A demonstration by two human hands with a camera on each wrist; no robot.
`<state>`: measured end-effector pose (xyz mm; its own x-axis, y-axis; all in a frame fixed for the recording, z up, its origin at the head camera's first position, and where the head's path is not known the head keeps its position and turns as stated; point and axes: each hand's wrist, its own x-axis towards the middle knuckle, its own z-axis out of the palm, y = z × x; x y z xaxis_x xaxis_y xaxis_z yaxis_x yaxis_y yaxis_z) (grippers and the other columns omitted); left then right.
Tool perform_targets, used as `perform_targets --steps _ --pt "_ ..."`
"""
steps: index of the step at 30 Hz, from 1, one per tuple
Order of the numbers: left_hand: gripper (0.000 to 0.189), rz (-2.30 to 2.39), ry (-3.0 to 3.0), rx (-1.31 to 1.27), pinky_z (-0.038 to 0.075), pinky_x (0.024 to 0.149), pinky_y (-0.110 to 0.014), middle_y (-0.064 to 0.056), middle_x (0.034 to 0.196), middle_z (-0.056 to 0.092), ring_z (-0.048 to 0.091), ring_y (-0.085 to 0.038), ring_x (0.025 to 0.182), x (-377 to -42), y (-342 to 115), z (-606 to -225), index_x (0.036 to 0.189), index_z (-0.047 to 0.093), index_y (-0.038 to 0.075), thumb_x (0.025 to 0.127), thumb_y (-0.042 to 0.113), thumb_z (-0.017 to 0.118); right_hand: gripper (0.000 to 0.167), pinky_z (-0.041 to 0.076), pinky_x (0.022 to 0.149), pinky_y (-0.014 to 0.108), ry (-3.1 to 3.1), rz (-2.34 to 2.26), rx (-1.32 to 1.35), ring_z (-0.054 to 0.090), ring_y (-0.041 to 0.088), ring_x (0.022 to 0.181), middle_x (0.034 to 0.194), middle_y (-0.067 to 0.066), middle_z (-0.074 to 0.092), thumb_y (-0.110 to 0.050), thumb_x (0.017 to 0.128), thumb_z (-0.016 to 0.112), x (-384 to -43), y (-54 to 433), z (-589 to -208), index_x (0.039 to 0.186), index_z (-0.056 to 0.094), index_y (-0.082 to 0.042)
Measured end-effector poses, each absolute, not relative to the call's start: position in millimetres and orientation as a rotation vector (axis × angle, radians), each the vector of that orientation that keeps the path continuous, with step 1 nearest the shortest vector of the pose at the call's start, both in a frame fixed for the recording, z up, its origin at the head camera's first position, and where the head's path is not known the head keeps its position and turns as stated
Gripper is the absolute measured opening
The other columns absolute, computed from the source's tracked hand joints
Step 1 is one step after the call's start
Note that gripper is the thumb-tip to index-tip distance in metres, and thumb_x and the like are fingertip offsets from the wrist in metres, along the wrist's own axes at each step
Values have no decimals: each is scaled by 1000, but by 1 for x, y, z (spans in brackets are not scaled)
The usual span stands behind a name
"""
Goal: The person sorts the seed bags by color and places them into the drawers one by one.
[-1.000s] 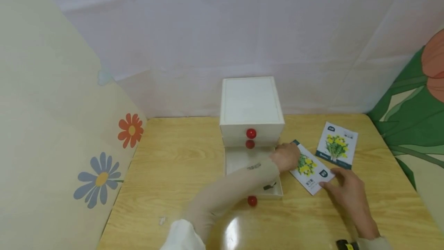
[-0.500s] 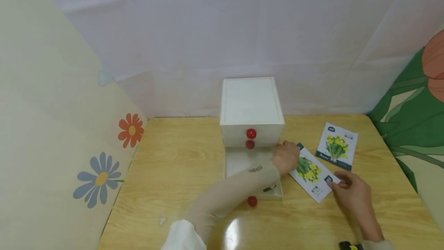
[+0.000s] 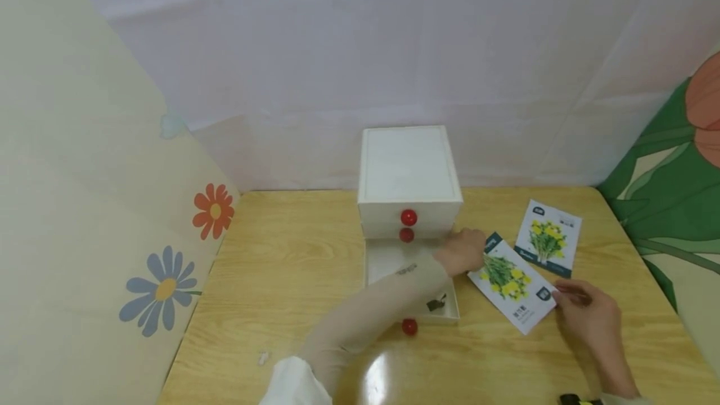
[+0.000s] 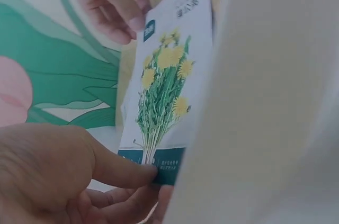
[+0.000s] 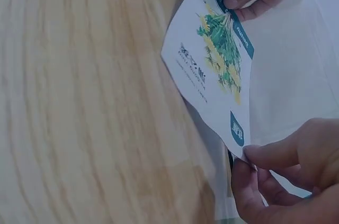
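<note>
A white seed packet (image 3: 509, 280) printed with yellow dandelions slants between both hands, right of the white drawer box. My left hand (image 3: 464, 252) pinches its dark green banded end; in the left wrist view the thumb (image 4: 124, 168) presses on that band. At the opposite end my right hand (image 3: 590, 314) pinches the corner by the small green logo, as the right wrist view shows with the packet (image 5: 212, 60) bowed slightly. A second packet (image 3: 547, 239) with the same picture lies flat on the table behind the right hand.
The white drawer box (image 3: 410, 164) with red knobs stands at the back middle. Its lower drawer (image 3: 374, 261) is pulled out toward me, under my left forearm, with a small dark item (image 3: 436, 302) inside. Flower-painted panels flank the wooden table (image 3: 281, 255).
The right hand has moved right and slightly toward me, bringing the held packet along and turning its face into fuller view. My left hand stays nearly in place; the second packet has not moved.
</note>
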<state>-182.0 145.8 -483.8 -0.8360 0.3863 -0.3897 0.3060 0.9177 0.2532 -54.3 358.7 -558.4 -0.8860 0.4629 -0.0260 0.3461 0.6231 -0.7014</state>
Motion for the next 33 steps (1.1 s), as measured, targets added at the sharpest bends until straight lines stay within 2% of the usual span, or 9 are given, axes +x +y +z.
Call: perform_targets --steps 5,9,12,15,19,23,29,33 --pt "19 411 2584 525 51 60 -23 4 86 64 59 -11 74 -185 139 -487 101 67 20 89 12 80 35 53 62 8 -2675 1232 -761 51 -23 73 114 18 75 -16 105 67 -54 366 -554 133 66 5" --pt "19 464 2544 552 51 62 -23 4 86 63 57 -11 74 -188 135 -491 96 64 18 88 10 79 44 52 63 9 -2682 1305 -838 52 -21 75 116 14 73 -25 108 64 -53 370 -549 141 61 5" --pt "18 479 2528 553 49 60 -23 4 82 62 56 -11 71 -191 136 -496 87 62 17 87 10 78 56 55 64 13 -2658 1409 -922 57 -14 75 100 -6 72 -34 108 63 -53 372 -546 148 54 4" --pt "22 507 2518 559 48 59 -24 3 78 61 54 -11 68 -195 136 -501 77 58 15 86 10 77 66 60 65 19 -2616 1551 -1005 63 -7 76 94 -23 65 -39 107 61 -52 376 -545 156 46 3" --pt "29 611 2493 529 45 53 -24 2 71 57 50 -12 61 -197 134 -505 67 53 14 83 5 76 75 62 68 22 -2555 1699 -1092 67 -2 77 98 -20 69 -43 107 61 -51 378 -545 160 38 4" --pt "33 723 2465 458 39 44 -24 2 64 52 45 -12 52 -193 129 -498 64 49 13 80 -1 74 79 64 70 27 -2517 1811 -1134 70 3 79 93 -21 69 -48 108 58 -46 377 -546 161 33 6" --pt "31 753 2467 411 36 41 -23 3 63 56 42 -10 48 -183 125 -491 64 51 14 80 -1 73 67 66 72 29 -2477 1921 -1080 70 5 79 85 -22 71 -42 112 52 -36 369 -547 156 40 7" --pt "33 833 2462 424 33 40 -22 3 61 55 40 -10 47 -174 119 -488 63 50 13 82 -3 73 41 64 69 25 -2438 1889 -1039 67 -2 79 83 -31 67 -37 112 52 -33 366 -544 139 58 -6"
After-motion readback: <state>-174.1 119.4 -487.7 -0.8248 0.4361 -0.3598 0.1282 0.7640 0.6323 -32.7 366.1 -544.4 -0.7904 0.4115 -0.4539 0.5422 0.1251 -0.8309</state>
